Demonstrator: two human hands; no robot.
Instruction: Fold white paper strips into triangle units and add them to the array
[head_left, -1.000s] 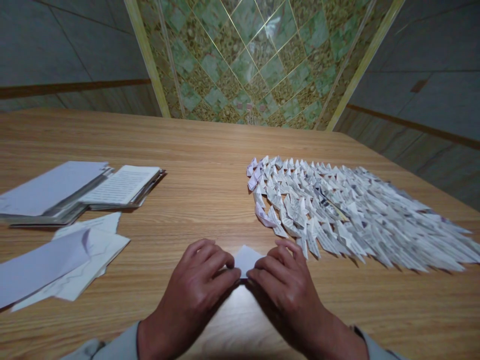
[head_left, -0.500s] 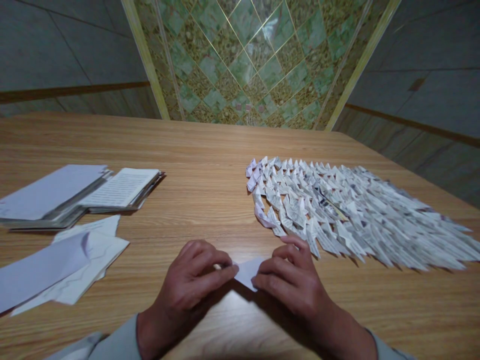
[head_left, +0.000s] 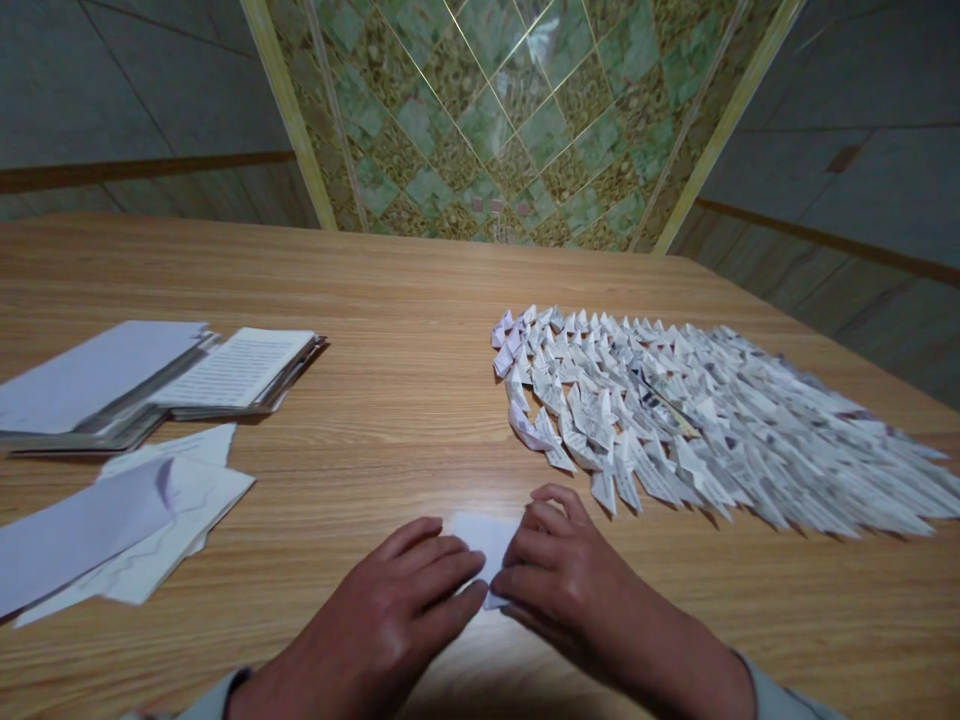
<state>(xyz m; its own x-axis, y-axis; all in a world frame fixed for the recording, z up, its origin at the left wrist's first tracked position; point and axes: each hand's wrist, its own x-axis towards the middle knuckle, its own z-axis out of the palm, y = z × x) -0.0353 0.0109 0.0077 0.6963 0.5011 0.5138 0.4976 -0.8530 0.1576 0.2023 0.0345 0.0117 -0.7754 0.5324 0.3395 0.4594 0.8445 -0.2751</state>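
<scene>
Wooden table (head_left: 420, 290) across nearly the whole view, under dim light. On its right half, running out toward the right edge, a broad spread of folded pieces (head_left: 712, 420) – small printed-paper points, packed in overlapping rows. Near the left edge, a stack of books (head_left: 225, 370), top one lying open with lines of print showing. Just in front of that stack, closer to the near-left corner, loose sheets (head_left: 127, 520), overlapping, one with a torn-looking edge. At the middle of the near edge, left hand (head_left: 390, 610) with fingers stretched out almost flat, tips pressing down on a paper (head_left: 480, 535). Right hand (head_left: 570, 580) beside it, fingers bent, tips on the same paper – pinching a fold or only pressing, cannot tell. Paper small, white, flat on the table between both hands, partly hidden under them, near the spread's front corner but apart from it.
</scene>
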